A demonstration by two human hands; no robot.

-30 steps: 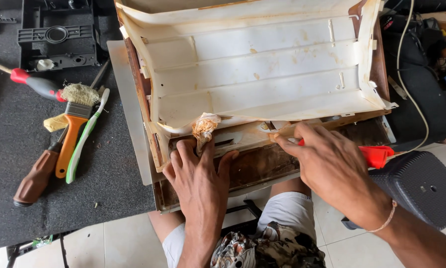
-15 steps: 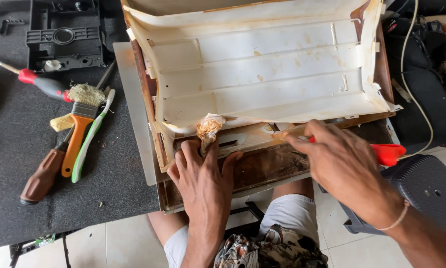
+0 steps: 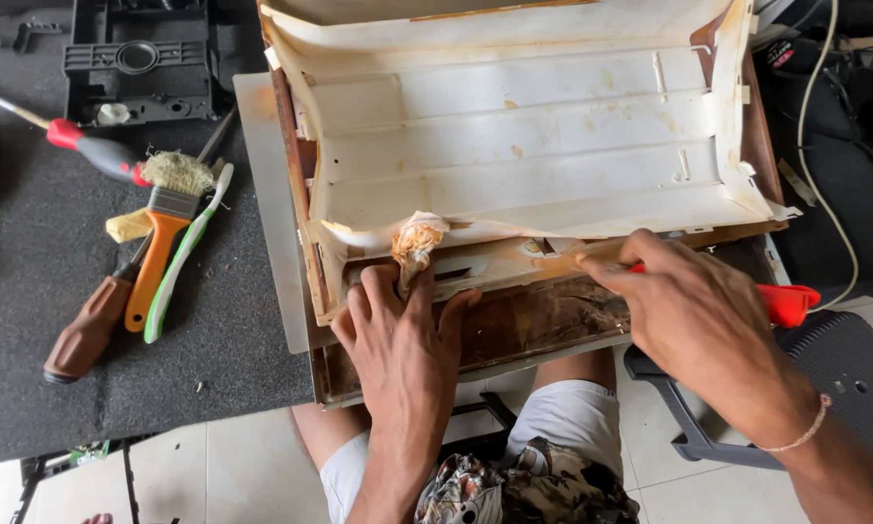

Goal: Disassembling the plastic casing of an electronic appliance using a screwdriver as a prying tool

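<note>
The left hand [image 3: 402,325] is lying palm-down on the near edge of a large, stained cream plastic casing [image 3: 524,146], with its fingers closed around a wadded, rust-stained rag [image 3: 415,243] that is pressing against the casing's lower lip. The right hand [image 3: 693,315] is curling tightly around a red-handled tool [image 3: 784,303]; its tip is resting on the same lip, just to the right of the rag, though the tip itself is hidden under the fingers. The casing is sitting open-side up on a rusty brown metal base [image 3: 533,325], which is overhanging the edge of a dark grey mat [image 3: 87,388] and reaching above the person's lap. On the mat to the left, a paintbrush with an orange handle [image 3: 160,247], a green-and-white toothbrush [image 3: 186,254], a brown-handled tool [image 3: 87,330] and a red-and-black screwdriver [image 3: 92,150] are lying close together. A black plastic part [image 3: 140,58] is sitting at the mat's far end, and a dark grey stool [image 3: 824,378] is standing by the right forearm.
</note>
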